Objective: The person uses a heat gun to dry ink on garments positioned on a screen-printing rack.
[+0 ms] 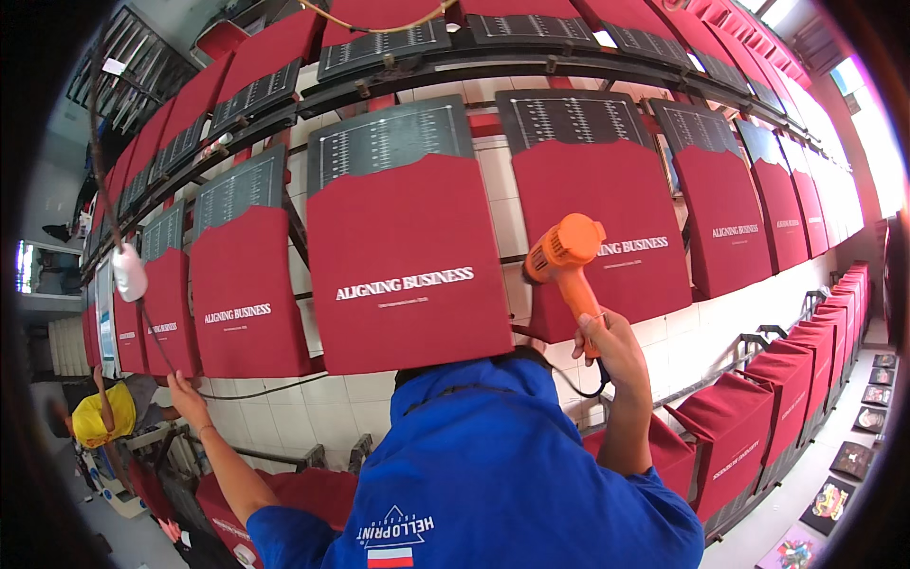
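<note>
My right hand [611, 346] is closed round the handle of an orange heat gun [569, 248]. The gun's dark end points left, over the gap between two red shirts. One of them, a red shirt with white lettering [408, 256], lies flat on a board in front of me; the other red shirt [607, 190] is partly hidden by the gun. Off to the left, my left hand [190, 398] is closed on a thin black cord [256, 392]. That cord runs up to a white connector [130, 272] hanging from above, and also rightward behind my blue-sleeved body.
Dark printing boards [389, 133] with red shirts stand in long rows on a black metal rail [427, 71]. Behind me is another row of shirted boards [730, 427]. A person in yellow [104, 415] is at the far left. A yellowish hose [379, 28] hangs overhead.
</note>
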Available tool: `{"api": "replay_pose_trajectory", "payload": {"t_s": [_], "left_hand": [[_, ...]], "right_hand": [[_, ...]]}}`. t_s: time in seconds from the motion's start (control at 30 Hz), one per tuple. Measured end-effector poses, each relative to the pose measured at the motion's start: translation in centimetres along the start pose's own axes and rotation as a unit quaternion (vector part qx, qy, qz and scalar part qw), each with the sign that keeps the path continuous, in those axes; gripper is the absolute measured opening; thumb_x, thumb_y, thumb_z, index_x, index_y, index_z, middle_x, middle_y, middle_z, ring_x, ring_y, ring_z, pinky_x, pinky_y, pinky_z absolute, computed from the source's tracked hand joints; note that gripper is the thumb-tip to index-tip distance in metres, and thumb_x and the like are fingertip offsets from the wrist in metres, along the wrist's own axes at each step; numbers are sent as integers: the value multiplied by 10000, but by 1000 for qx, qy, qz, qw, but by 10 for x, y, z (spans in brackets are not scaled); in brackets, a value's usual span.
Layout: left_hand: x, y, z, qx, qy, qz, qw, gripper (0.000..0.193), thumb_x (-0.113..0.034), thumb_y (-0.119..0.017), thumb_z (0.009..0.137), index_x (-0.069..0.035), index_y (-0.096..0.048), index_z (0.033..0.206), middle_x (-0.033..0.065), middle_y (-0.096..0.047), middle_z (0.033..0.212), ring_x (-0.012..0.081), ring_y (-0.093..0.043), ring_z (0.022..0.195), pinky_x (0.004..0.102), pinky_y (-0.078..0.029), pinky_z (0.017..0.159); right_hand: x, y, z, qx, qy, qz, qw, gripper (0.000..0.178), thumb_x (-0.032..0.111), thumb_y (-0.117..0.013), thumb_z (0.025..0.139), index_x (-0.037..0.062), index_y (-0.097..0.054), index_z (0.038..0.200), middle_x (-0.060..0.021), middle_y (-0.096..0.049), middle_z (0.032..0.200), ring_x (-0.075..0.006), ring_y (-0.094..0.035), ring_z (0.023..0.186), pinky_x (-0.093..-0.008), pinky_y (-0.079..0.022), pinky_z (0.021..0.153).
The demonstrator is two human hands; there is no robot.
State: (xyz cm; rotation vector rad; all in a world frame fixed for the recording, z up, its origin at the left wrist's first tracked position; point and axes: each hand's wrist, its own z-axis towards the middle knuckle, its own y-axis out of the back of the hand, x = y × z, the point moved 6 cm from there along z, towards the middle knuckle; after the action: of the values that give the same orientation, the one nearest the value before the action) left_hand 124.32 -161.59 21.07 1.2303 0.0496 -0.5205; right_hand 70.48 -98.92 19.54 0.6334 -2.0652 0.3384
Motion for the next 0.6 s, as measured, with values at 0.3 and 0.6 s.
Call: {"api": "replay_pose_trajectory", "payload": {"t_s": [0.3,0.6], "left_hand": [[165,-45,32,29,63,24,997,418,-355,-417,1054,21,-580,1139,242,-652,974,371,-655,884,450,-499,735],[212,-168,-29,48,345,-31,937,411,-318,-474,999,45,-649,1077,279,-681,997,459,-651,951,520,-507,811]], "right_hand": [[16,-144,3,-66,-4,-19,998,277,294,-609,960,20,-587,928,-22,-595,707,-95,-609,581,-222,-448,478],[19,-166,6,-97,-14,-28,995,295,323,-612,952,32,-586,918,-22,-587,700,-106,-612,574,-223,-437,468]]}}
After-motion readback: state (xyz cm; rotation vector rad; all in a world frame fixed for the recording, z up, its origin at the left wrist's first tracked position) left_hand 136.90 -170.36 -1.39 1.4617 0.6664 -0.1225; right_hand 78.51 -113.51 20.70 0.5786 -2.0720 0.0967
